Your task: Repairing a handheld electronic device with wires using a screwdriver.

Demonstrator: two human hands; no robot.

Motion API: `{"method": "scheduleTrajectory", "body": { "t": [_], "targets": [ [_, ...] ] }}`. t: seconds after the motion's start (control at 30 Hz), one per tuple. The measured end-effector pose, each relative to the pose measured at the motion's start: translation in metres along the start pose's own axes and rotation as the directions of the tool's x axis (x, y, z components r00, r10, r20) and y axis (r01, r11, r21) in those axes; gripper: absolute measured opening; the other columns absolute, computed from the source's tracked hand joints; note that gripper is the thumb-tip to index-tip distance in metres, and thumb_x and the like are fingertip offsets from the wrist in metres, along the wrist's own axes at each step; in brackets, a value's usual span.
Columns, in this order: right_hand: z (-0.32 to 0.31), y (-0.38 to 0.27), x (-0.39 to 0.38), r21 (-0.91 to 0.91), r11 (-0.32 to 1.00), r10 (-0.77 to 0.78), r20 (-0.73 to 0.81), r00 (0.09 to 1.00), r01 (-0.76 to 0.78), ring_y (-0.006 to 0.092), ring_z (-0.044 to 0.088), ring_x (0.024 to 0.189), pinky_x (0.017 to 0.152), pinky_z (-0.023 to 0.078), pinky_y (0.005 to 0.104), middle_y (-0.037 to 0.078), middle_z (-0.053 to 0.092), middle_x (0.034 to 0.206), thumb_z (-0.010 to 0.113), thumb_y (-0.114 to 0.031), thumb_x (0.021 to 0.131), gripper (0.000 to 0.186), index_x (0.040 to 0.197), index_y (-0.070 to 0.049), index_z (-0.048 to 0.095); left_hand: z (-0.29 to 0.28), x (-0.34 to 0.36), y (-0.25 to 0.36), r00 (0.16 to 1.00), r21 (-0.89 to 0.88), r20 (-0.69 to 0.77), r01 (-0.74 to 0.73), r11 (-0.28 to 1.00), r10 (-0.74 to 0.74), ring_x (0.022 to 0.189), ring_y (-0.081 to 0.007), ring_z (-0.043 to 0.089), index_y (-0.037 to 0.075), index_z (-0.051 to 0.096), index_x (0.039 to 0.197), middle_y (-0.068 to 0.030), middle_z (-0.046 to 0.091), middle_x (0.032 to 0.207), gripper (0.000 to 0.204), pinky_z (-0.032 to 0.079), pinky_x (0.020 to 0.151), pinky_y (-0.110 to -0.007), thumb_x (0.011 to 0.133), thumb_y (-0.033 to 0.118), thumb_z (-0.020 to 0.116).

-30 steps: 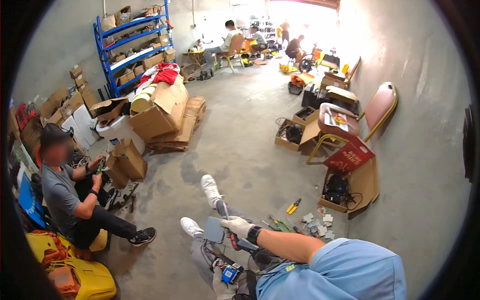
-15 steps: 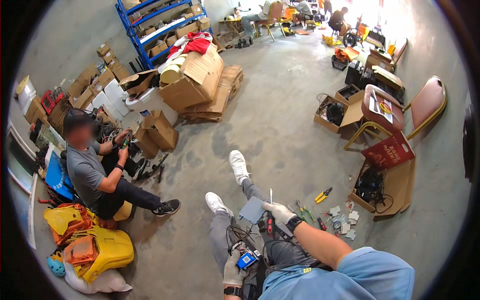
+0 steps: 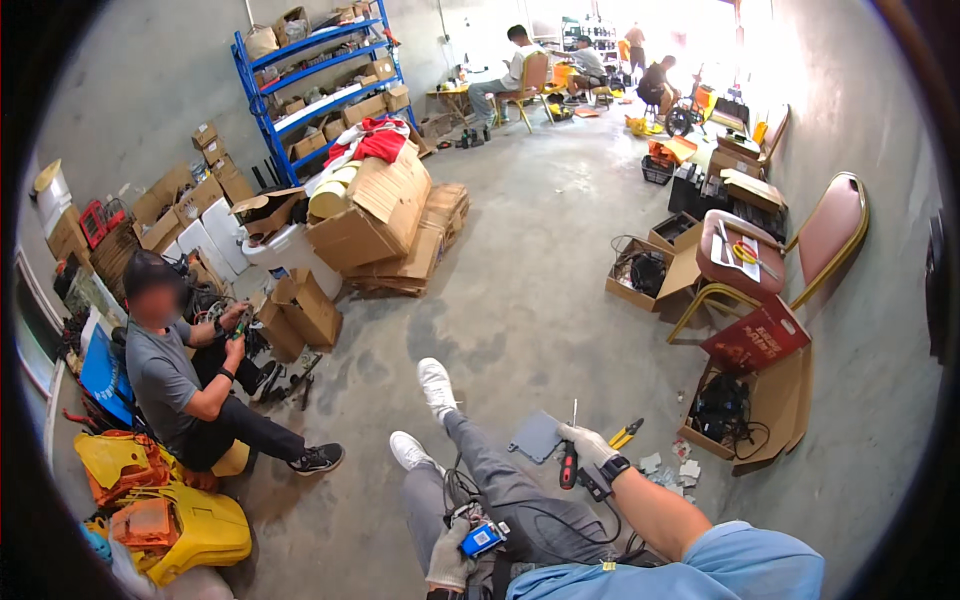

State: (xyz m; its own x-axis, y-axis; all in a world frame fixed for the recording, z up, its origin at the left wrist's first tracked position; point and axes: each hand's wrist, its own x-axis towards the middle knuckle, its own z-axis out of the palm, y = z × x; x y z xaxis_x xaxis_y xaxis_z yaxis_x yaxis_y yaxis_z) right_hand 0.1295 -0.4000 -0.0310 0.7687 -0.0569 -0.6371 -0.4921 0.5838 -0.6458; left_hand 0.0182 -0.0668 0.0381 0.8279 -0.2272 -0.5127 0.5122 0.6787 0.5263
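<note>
In a pale work glove, my left hand [image 3: 450, 556] is closed around a blue rectangular box [image 3: 482, 540] with thin wires, close to my lap. Dark cables [image 3: 463, 487] loop above it and over my thighs. My gloved right hand [image 3: 592, 449] is out past my right leg, above the floor. Its fingers grip a flat grey plate [image 3: 536, 438] and a screwdriver [image 3: 569, 468] with a red and black handle, its shaft pointing up. A black elongated part [image 3: 595, 486] hangs beneath that hand; whether it is gripped is unclear.
Yellow-handled pliers [image 3: 626, 433] and small pale pieces [image 3: 650, 463] lie right of my right hand. Farther right are an open carton [image 3: 775, 420] of black cables and a chair [image 3: 835, 225]. A seated person [image 3: 165, 370] works at left beside yellow plastic shells [image 3: 205, 530].
My right hand has moved right, away from my lap, carrying the grey plate and screwdriver. My left hand keeps the blue box. The view has shifted, and my legs appear lower.
</note>
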Motion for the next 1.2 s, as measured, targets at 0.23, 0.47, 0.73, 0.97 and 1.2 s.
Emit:
{"method": "scheduleTrajectory", "body": {
  "t": [0.23, 0.47, 0.73, 0.97, 1.2],
  "targets": [
    [-0.007, 0.025, 0.008, -0.122, 0.992, 0.022, 0.048, 0.999, -0.016, 0.0196, 0.065, 0.064, 0.061, 0.056, 0.0368, 0.007, 0.065, 0.079, 0.069, -0.031, 0.099, 0.029, 0.105, -0.003, 0.066, -0.004, -0.037, 0.005, 1.0, -0.031, -0.008, 0.021, 0.999, -0.021, 0.098, -0.0254, 0.069, 0.007, 0.062, 0.128, -0.0074, 0.069, 0.103, 0.032, 0.059, 0.093, -0.044, 0.104, 0.029, 0.062],
    [-0.006, 0.009, -0.001, -0.13, 0.991, 0.004, 0.031, 1.0, 0.0, 0.0205, 0.066, 0.065, 0.061, 0.057, 0.0372, 0.008, 0.067, 0.079, 0.069, -0.031, 0.1, 0.029, 0.102, -0.002, 0.066, 0.013, -0.024, 0.015, 1.0, -0.053, -0.004, 0.027, 0.998, -0.027, 0.098, -0.0245, 0.068, 0.012, 0.056, 0.138, -0.0076, 0.068, 0.107, 0.04, 0.056, 0.097, -0.051, 0.102, 0.028, 0.065],
    [-0.009, -0.01, -0.018, 0.003, 0.999, 0.037, -0.022, 0.999, -0.037, 0.0157, 0.06, 0.056, 0.05, 0.051, 0.032, 0.002, 0.065, 0.075, 0.066, -0.025, 0.102, 0.015, 0.101, -0.01, 0.066, -0.006, -0.01, 0.023, 0.997, -0.006, 0.078, -0.023, 1.0, 0.024, 0.101, -0.025, 0.072, 0.001, 0.061, 0.133, -0.012, 0.07, 0.117, 0.042, 0.062, 0.088, -0.043, 0.099, 0.023, 0.07],
    [-0.005, -0.003, -0.024, -0.047, 0.997, 0.05, -0.083, 0.995, -0.054, 0.0164, 0.059, 0.056, 0.049, 0.051, 0.0334, 0.003, 0.061, 0.074, 0.066, -0.025, 0.102, 0.017, 0.103, -0.009, 0.062, 0.003, -0.026, 0.083, 0.981, 0.105, -0.021, -0.188, 0.976, 0.192, 0.101, -0.0258, 0.072, -0.002, 0.062, 0.131, -0.0122, 0.072, 0.113, 0.044, 0.057, 0.096, -0.043, 0.098, 0.025, 0.071],
    [0.016, -0.034, -0.046, 0.012, 0.999, -0.043, -0.094, 0.995, 0.044, 0.0156, 0.058, 0.057, 0.05, 0.051, 0.033, 0.002, 0.06, 0.076, 0.066, -0.023, 0.101, 0.016, 0.104, -0.008, 0.061, 0.012, -0.034, 0.158, 0.823, -0.086, 0.219, -0.519, 0.85, 0.524, 0.112, -0.0381, 0.067, -0.002, 0.051, 0.142, -0.024, 0.063, 0.13, 0.06, 0.057, 0.092, -0.055, 0.102, 0.041, 0.063]
  ]
}}
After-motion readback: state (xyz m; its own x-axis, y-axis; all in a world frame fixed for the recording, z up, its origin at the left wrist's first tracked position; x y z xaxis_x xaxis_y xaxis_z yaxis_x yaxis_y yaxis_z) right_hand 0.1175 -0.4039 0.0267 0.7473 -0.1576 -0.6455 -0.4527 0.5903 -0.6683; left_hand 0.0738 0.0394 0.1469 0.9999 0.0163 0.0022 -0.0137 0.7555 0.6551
